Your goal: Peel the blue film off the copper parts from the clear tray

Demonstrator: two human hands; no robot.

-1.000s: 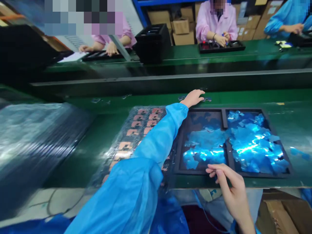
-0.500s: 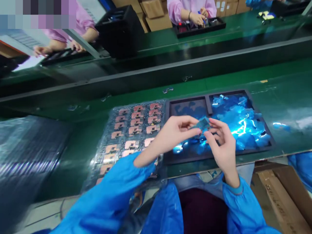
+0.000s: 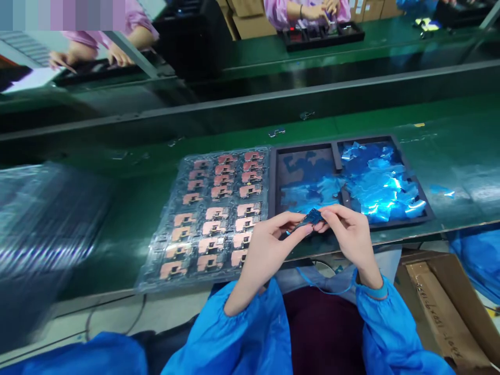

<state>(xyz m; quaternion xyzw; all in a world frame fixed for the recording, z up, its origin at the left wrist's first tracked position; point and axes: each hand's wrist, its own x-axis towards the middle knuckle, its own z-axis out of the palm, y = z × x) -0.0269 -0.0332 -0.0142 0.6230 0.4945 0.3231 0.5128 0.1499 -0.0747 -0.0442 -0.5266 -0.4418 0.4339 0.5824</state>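
Together left hand [image 3: 269, 251] and right hand [image 3: 352, 235] pinch a blue piece [image 3: 313, 216] over the near edge of the green bench [image 3: 125, 213], before the black tray [image 3: 272, 182].

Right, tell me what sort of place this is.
Most likely a factory assembly line: a long green bench, a clear tray of identical copper-coloured parts beside a black tray of blue film scraps, and co-workers in pink sleeves at trays opposite.
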